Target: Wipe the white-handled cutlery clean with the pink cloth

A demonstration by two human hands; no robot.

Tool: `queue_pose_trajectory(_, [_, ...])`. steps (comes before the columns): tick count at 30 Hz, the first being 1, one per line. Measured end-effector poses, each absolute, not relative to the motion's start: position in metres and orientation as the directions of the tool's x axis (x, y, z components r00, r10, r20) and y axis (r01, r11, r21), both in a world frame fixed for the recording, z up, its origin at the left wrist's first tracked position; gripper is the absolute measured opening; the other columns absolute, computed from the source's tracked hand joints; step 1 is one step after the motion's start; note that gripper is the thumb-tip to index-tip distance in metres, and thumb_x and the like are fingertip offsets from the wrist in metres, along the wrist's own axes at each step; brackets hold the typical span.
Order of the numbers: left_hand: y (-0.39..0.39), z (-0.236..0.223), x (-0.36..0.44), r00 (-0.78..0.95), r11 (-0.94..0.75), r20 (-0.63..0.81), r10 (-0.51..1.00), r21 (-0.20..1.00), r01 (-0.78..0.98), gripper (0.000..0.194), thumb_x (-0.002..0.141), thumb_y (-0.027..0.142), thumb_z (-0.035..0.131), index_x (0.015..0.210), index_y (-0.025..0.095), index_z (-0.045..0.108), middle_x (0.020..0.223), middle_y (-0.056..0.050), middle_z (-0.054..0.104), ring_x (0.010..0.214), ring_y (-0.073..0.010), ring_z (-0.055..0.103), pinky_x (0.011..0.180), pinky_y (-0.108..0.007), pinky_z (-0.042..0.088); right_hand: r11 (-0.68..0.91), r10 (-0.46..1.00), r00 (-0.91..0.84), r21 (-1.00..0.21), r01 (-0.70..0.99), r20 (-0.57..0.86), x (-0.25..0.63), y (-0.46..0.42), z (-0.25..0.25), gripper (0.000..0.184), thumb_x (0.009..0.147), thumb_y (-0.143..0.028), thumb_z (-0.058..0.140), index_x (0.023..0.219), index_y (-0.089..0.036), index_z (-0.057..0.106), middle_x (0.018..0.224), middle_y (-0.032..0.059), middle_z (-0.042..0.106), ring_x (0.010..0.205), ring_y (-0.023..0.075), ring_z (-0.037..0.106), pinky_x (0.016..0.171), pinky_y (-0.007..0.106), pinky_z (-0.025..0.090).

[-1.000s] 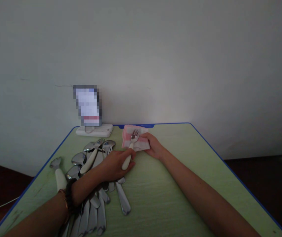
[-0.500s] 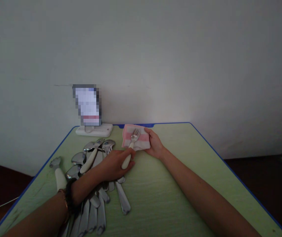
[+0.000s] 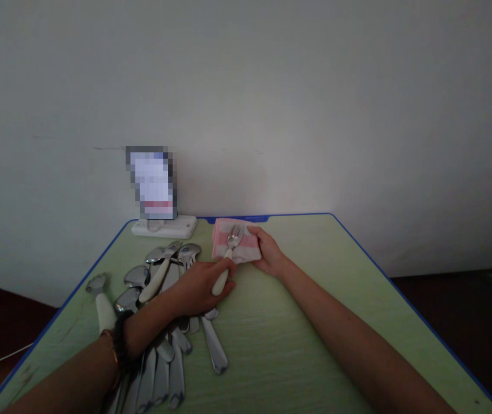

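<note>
My left hand (image 3: 205,286) is closed around the pale handle of a fork (image 3: 234,237), whose metal tines point away from me. Behind the fork head is a folded pink-and-white cloth (image 3: 251,244), gripped at its right side by my right hand (image 3: 271,253). The thumb of that hand lies over the cloth's edge, and its other fingers are hidden behind. Below and left of my left forearm spreads a pile of metal spoons and forks (image 3: 177,368), partly covered by the arm. One pale-handled utensil (image 3: 104,305) lies at the pile's left side.
A phone with a blurred screen (image 3: 153,184) stands on a white base (image 3: 164,228) at the back left. The green table (image 3: 298,333) has a blue edge and meets a plain wall (image 3: 293,115) behind it.
My right hand and the cloth have shifted very slightly left. The left hand keeps its hold on the fork, almost unmoved.
</note>
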State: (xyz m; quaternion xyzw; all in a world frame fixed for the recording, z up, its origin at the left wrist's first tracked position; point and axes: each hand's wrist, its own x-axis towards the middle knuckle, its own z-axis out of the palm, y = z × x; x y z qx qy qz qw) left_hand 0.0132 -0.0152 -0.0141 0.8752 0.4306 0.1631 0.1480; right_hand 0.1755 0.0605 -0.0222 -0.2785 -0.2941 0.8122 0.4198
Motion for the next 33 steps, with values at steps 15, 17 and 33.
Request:
queue_pose_trajectory(15, [-0.0143,-0.0155,0.0122,0.577,-0.578,0.145,0.804,0.418,0.7,0.014,0.082,0.029,0.046,0.094,0.022,0.047,0.076,0.001,0.061,0.068,-0.0157,0.058,0.063,-0.025,0.04,-0.496,0.832,-0.502,-0.726,-0.477,-0.239,0.1754,0.0587,-0.0188,0.025,0.079,-0.024,0.039,0.082,-0.013,0.061,0.066,0.0038,0.068,0.061,0.0163,0.062,0.064,0.028,0.049])
queue_pose_trajectory(17, [-0.0143,-0.0157,0.0121,0.582,-0.584,0.149,0.8,0.415,0.697,0.014,0.082,0.029,0.046,0.094,0.022,0.047,0.076,0.001,0.061,0.069,-0.0158,0.058,0.063,-0.025,0.04,-0.493,0.833,-0.502,-0.727,-0.478,-0.234,0.1756,0.0586,-0.0192,0.025,0.079,-0.024,0.039,0.083,-0.014,0.062,0.066,0.0035,0.068,0.061,0.0164,0.062,0.065,0.028,0.049])
queue_pose_trajectory(33, [-0.0146,-0.0135,0.0117,0.609,-0.613,0.161,0.777,0.415,0.673,0.015,0.085,0.031,0.045,0.096,0.022,0.05,0.082,-0.001,0.063,0.073,-0.0161,0.059,0.068,-0.025,0.041,-0.491,0.843,-0.482,-0.707,-0.509,-0.239,0.1755,0.0593,-0.0195,0.031,0.083,-0.025,0.035,0.079,-0.013,0.063,0.061,0.0025,0.067,0.054,0.0152,0.06,0.063,0.026,0.05])
